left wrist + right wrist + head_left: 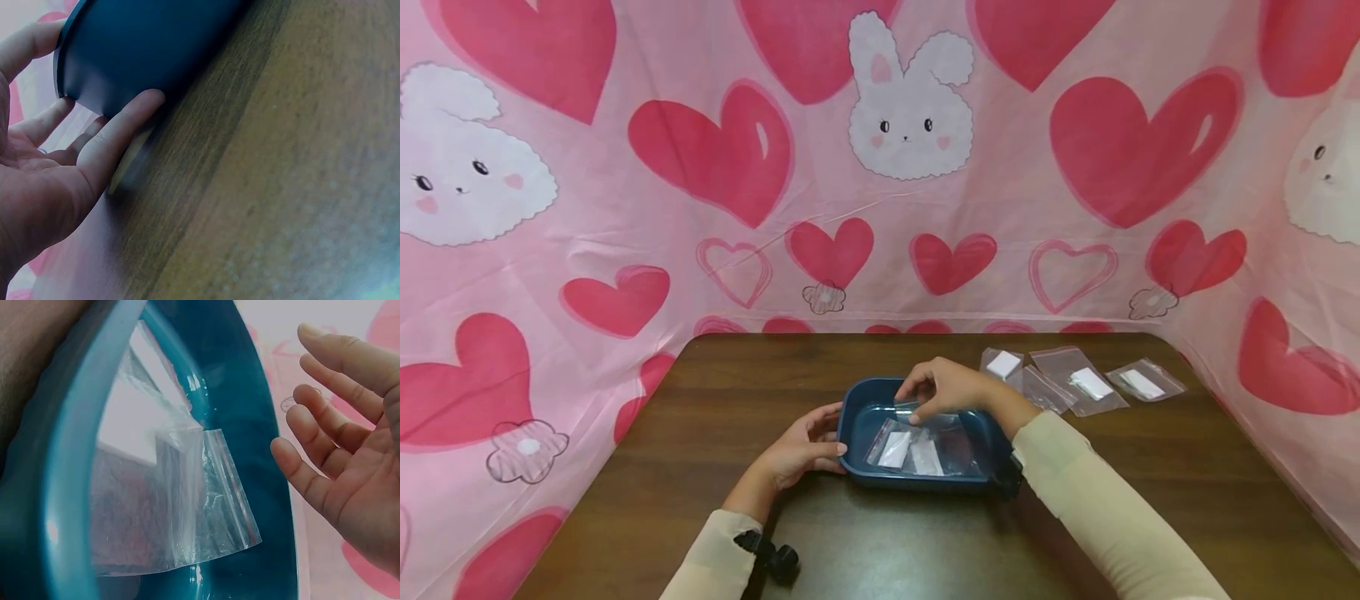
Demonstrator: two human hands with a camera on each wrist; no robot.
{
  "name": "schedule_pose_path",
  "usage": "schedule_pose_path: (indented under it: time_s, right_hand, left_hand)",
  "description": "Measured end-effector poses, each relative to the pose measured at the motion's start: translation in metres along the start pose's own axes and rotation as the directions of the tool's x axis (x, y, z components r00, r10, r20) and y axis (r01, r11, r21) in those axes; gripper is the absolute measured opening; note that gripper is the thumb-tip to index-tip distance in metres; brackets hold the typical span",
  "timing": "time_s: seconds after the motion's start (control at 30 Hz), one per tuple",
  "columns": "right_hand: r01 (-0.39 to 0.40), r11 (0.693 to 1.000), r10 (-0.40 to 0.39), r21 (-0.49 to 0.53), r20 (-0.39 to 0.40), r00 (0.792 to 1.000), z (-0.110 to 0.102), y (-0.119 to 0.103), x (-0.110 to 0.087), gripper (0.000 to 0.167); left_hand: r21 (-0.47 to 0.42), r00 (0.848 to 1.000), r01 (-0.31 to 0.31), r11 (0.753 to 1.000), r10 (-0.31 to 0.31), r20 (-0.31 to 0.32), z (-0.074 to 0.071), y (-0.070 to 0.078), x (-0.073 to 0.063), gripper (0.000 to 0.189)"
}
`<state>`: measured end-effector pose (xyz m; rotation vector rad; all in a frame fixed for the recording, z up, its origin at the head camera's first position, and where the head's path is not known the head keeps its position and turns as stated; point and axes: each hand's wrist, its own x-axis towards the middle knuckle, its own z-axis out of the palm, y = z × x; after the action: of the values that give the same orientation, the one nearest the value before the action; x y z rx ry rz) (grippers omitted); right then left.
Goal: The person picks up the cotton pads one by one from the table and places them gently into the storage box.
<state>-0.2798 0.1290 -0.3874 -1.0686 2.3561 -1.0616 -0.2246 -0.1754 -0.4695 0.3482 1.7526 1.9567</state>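
A dark blue rectangular tub (pixel 917 482) stands on the table with clear zip bags (pixel 895 448) inside. White flat pieces show through the plastic. My left hand (pixel 801 450) holds the tub's left end, thumb toward the front and fingers behind; in the left wrist view its fingertips touch the outer wall (pixel 144 50). Over the tub is my right hand (pixel 951 387), bent down above the bags. The right wrist view shows that hand (pixel 356 450) with loosely bent, spread fingers and nothing between them, apart from the zip bag (pixel 219 494) in the tub.
Several more clear bags with white pieces lie at the table's back right, among them a left one (pixel 1003 364), a middle one (pixel 1090 383) and a right one (pixel 1142 383). A pink curtain (pixel 880 200) with hearts and rabbits hangs behind the brown table (pixel 737 375).
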Motion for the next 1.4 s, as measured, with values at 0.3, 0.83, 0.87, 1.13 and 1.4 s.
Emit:
schedule_pose_path:
  time_s: [0.3, 0.83, 0.87, 1.13, 1.4]
  right_hand:
    - [0.016, 1.0, -0.015, 0.023, -0.045, 0.999, -0.002, 0.0, -0.008, 0.038]
    - [0.069, 0.993, -0.044, 0.1, -0.235, 0.971, 0.0, 0.003, -0.033, 0.036]
    - [0.067, 0.992, -0.039, 0.104, -0.25, 0.967, 0.0, 0.004, -0.035, 0.035]
    - [0.024, 0.988, 0.027, 0.15, -0.331, 0.943, 0.001, 0.004, -0.047, 0.037]
    - [0.054, 0.989, 0.009, 0.141, -0.412, 0.911, 0.001, -0.013, -0.063, 0.035]
  left_hand:
    - [-0.004, 1.0, 0.0, 1.0, 0.0, -0.01, -0.001, -0.001, 0.0, 0.073]
    - [-0.014, 1.0, -0.021, 1.0, 0.021, 0.014, 0.001, -0.001, 0.001, 0.072]
    - [-0.014, 1.0, -0.021, 1.0, 0.021, 0.014, 0.001, -0.001, 0.001, 0.072]
    - [-0.014, 1.0, -0.02, 1.0, 0.02, 0.013, 0.001, 0.0, 0.001, 0.071]
    - [-0.02, 1.0, -0.015, 1.0, 0.015, 0.008, 0.0, -0.002, 0.001, 0.073]
